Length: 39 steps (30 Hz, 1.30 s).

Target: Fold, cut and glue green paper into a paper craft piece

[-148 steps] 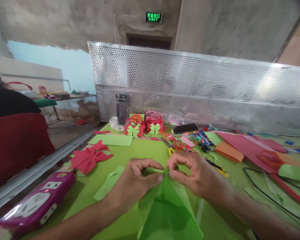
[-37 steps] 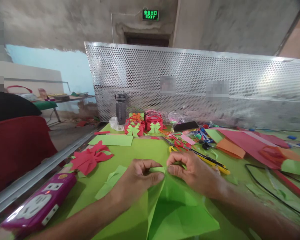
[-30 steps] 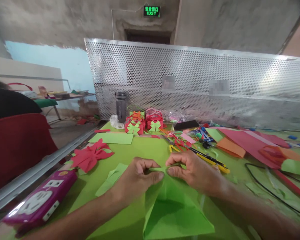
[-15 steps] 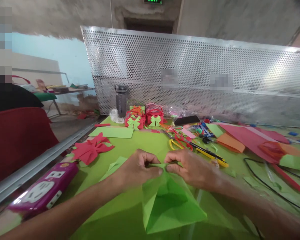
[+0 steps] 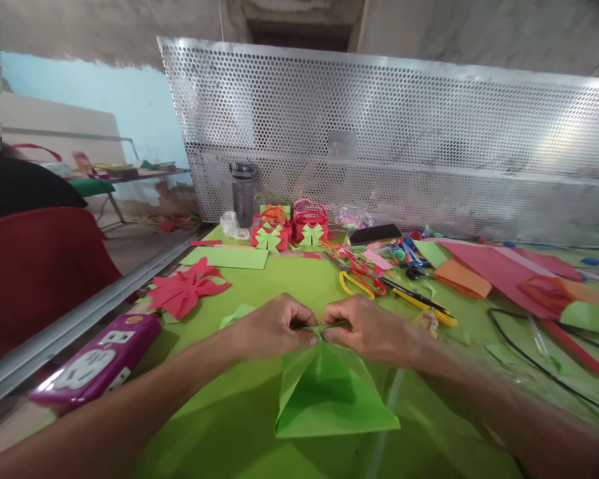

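A folded light green paper (image 5: 337, 399) hangs between my hands, its open lower part spreading into a triangular hollow toward me. My left hand (image 5: 282, 326) pinches its top edge between thumb and curled fingers. Close beside it, my right hand (image 5: 362, 329) pinches the same edge just to the right. A crease runs down from between the two thumbs. Part of the top edge is hidden by my fingers. Past my right hand lie yellow-and-red-handled scissors (image 5: 357, 285) and a yellow-and-black utility knife (image 5: 424, 303).
Red cut-paper petals (image 5: 187, 288) and a purple power strip (image 5: 97, 359) lie at left. Small red paper baskets with green bows (image 5: 312, 234) and a grey bottle (image 5: 242, 196) stand at the back. Coloured paper sheets (image 5: 504, 269) and a black cable (image 5: 524, 372) lie at right.
My hands have drawn closer together on the top edge. The green paper has shifted slightly left and up, and its lower edge has turned more level. The camera view has tilted slightly down.
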Motion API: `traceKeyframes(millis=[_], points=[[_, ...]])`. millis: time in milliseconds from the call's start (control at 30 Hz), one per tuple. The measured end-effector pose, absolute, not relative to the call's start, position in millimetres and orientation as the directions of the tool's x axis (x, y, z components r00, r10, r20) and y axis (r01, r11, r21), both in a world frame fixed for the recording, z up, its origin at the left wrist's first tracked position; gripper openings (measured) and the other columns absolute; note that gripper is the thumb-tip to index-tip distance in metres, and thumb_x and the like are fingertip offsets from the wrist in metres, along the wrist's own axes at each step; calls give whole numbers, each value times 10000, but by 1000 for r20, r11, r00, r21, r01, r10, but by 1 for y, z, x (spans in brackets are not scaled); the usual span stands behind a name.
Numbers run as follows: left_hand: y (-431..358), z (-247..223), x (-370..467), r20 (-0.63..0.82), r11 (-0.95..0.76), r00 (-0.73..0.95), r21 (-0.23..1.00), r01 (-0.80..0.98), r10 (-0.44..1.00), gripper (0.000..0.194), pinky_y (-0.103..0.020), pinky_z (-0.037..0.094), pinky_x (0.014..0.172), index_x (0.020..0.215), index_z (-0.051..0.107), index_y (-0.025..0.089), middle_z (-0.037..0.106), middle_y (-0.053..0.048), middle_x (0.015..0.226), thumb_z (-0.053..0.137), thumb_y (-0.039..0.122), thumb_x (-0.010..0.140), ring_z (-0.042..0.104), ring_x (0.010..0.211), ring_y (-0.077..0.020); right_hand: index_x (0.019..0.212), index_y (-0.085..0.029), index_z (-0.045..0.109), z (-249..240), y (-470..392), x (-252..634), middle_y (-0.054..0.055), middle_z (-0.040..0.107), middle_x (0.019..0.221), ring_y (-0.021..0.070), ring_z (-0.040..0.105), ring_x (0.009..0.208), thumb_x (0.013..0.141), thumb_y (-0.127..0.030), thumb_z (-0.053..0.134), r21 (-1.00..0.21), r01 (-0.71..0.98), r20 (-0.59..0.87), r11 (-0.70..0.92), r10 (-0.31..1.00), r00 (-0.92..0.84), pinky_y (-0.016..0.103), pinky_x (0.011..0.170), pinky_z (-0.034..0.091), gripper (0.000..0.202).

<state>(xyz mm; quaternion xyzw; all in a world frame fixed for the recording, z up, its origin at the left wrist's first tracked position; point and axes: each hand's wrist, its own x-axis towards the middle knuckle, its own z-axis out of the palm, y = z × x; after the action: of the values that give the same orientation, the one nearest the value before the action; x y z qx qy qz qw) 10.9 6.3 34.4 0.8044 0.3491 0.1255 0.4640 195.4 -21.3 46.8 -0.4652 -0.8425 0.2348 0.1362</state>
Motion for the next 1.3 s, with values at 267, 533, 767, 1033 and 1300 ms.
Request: traceKeyframes(millis=[267, 533, 767, 1033, 1300], points=[[9, 27, 11, -113, -290, 734, 870, 398, 669, 186, -203, 221, 481, 649, 562, 127, 342, 67, 535, 536, 296, 722, 287, 517, -73, 614, -165, 487, 43, -19, 197, -62, 431, 533, 77, 368, 503, 707, -196, 498, -522, 719, 21, 458, 850, -526, 212, 462, 242, 98], [4, 30, 13, -62, -330, 732, 864, 380, 679, 239, -207, 226, 481, 609, 526, 126, 344, 56, 546, 519, 313, 758, 284, 525, -75, 604, -158, 509, 46, -24, 196, -58, 456, 532, 75, 382, 500, 676, -154, 485, -546, 713, 24, 440, 859, -512, 206, 457, 251, 77], [-1, 32, 15, -9, -399, 729, 833, 384, 684, 207, -185, 242, 456, 644, 559, 117, 390, 55, 534, 505, 276, 765, 312, 496, -64, 616, -158, 530, 44, -22, 199, -75, 428, 510, 65, 369, 478, 665, -172, 527, -617, 689, -1, 380, 875, -484, 187, 438, 255, 51], [-5, 31, 16, 38, -433, 659, 781, 449, 751, 204, -178, 243, 444, 615, 576, 114, 388, 53, 514, 494, 236, 757, 318, 476, -56, 767, -161, 569, 43, -17, 201, -77, 498, 571, 67, 385, 502, 650, -162, 556, -711, 623, -53, 324, 860, -508, 186, 465, 284, 117], [-6, 38, 16, 35, -413, 645, 794, 447, 764, 233, -201, 220, 448, 580, 545, 131, 333, 61, 502, 494, 264, 764, 276, 476, -63, 800, -157, 574, 45, -14, 206, -93, 420, 534, 59, 330, 473, 672, -201, 571, -738, 599, -90, 310, 835, -543, 190, 440, 228, 135]])
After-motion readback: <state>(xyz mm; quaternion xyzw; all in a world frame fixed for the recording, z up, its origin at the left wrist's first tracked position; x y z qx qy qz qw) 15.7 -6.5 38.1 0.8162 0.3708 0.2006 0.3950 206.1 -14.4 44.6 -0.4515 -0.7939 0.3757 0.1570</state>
